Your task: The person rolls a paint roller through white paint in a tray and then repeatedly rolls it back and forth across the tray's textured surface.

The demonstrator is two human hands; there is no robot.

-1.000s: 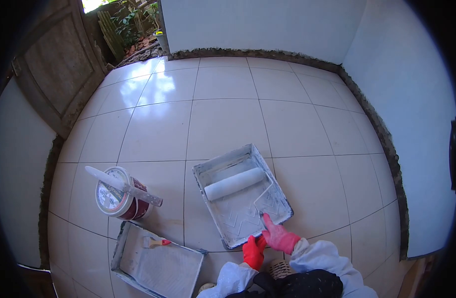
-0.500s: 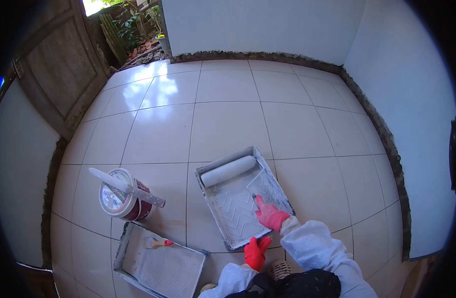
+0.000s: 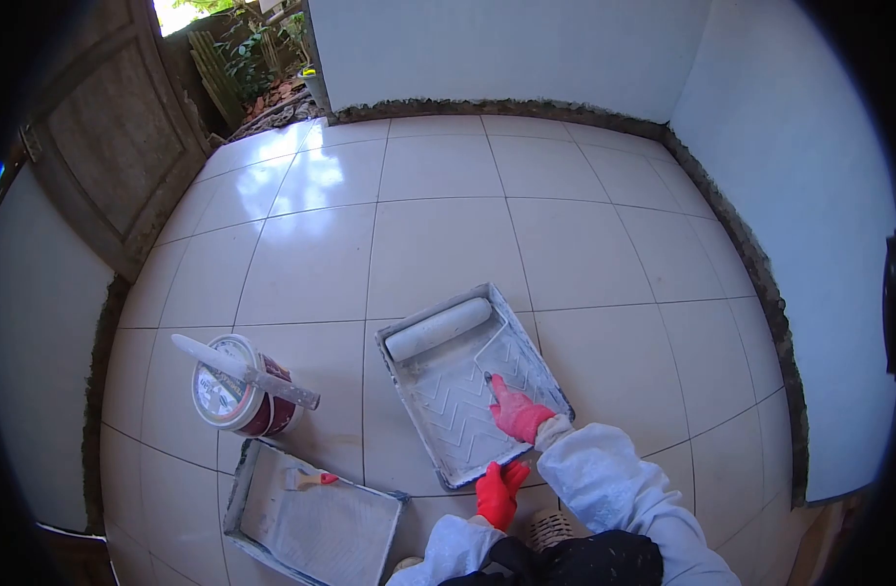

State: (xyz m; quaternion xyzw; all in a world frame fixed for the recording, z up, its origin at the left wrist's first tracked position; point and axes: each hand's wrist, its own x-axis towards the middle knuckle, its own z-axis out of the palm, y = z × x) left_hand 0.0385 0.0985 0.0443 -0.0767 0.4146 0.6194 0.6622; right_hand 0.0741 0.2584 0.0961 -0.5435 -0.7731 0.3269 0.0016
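Note:
My right hand [image 3: 519, 410], in a pink-red glove, is closed round the handle end of a paint roller [image 3: 438, 329]. The roller's white sleeve rests at the far end of a paint tray [image 3: 555, 381] with zigzag ridges and a thin coat of pale paint. Its bent wire frame runs back to my fingers, which hide most of the handle. At the tray's near edge, my left hand [image 3: 499, 494], in a red glove, grips the rim. Part of that grip is hard to see.
Left of the tray stands a paint bucket [image 3: 272, 415] with a putty knife [image 3: 248, 371] across its lid. A second tray [image 3: 394, 523] holds a flat paintbrush [image 3: 309, 479]. White walls [image 3: 506, 49] border the tiled floor [image 3: 448, 244], and a wooden door [image 3: 116, 137] stands at the left.
The roller has shifted slightly towards the tray's far left end, and my right hand has moved a little up and left with it. My left hand stays at the near rim.

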